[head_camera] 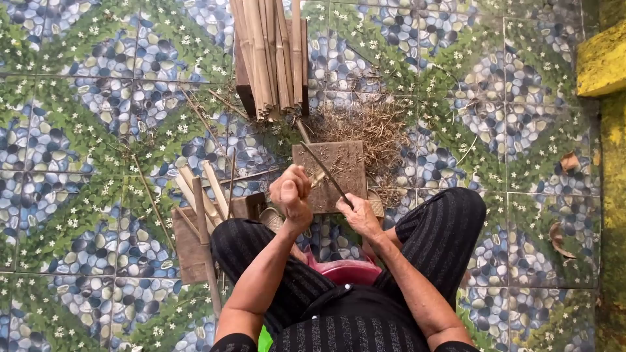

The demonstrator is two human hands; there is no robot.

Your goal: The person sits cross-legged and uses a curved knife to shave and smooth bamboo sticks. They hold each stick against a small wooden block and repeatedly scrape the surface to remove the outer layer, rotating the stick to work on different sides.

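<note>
Splitting under way: left hand (pixel 291 192) grips a bamboo piece (pixel 317 179) on the block (pixel 339 166); right hand (pixel 355 212) clasps the knife (pixel 326 173). Whole canes (pixel 270 55) wait at 12 o'clock; cut strips (pixel 205 192) lie at 9 o'clock.

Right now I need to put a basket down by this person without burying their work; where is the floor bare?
Bare tile lies far left, beyond the cut sticks, and right of the right knee toward the yellow wall. It is crowded ahead: wood block, shavings and stick bundle.
</note>
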